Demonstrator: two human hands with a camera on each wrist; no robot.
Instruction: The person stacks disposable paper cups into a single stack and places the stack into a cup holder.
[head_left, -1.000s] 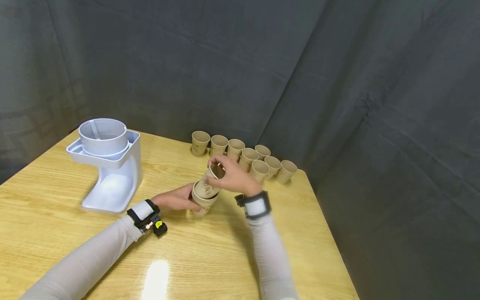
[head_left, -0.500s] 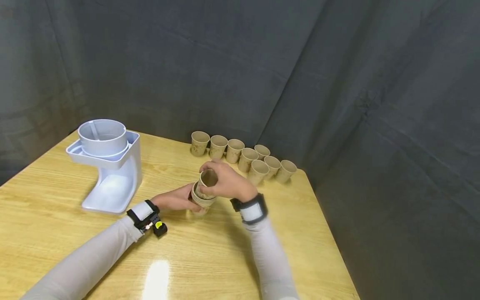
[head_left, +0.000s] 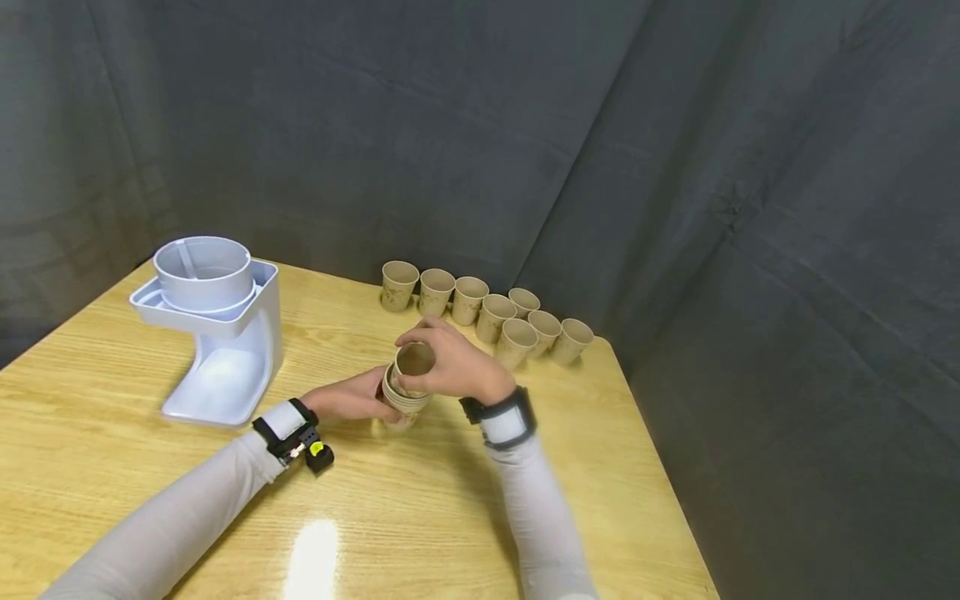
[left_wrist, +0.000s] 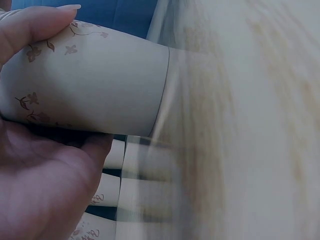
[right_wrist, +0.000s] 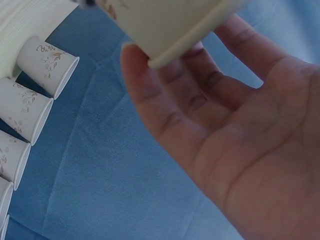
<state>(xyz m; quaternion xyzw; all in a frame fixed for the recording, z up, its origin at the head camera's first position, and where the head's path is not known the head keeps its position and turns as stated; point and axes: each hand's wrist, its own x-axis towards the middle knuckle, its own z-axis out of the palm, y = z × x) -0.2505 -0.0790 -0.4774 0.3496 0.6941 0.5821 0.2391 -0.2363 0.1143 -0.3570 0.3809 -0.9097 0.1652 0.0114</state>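
Note:
In the head view my left hand (head_left: pixel 352 398) grips a small stack of beige paper cups (head_left: pixel 406 403) from its left side, just over the wooden table. The uppermost paper cup (head_left: pixel 414 360) sits partly inside the stack, mouth up. My right hand (head_left: pixel 459 365) holds that cup near its rim, thumb on the near side and fingers on the far side. A flower-printed cup wall (left_wrist: pixel 95 80) lies between my left thumb and palm in the left wrist view. From the right wrist, the top cup's rim (right_wrist: pixel 192 40) shows against my fingers.
Several paper cups (head_left: pixel 497 317) stand upright in slanting rows toward the table's back right. A white stand (head_left: pixel 225 383) with a round grey-white bowl (head_left: pixel 206 279) is on the left. Dark curtains (head_left: pixel 375 125) hang behind the wooden table (head_left: pixel 390 525).
My right hand has moved a little left and down, lowering the top cup deeper into the stack. Most of this happened in the first half second. The left hand stays in place.

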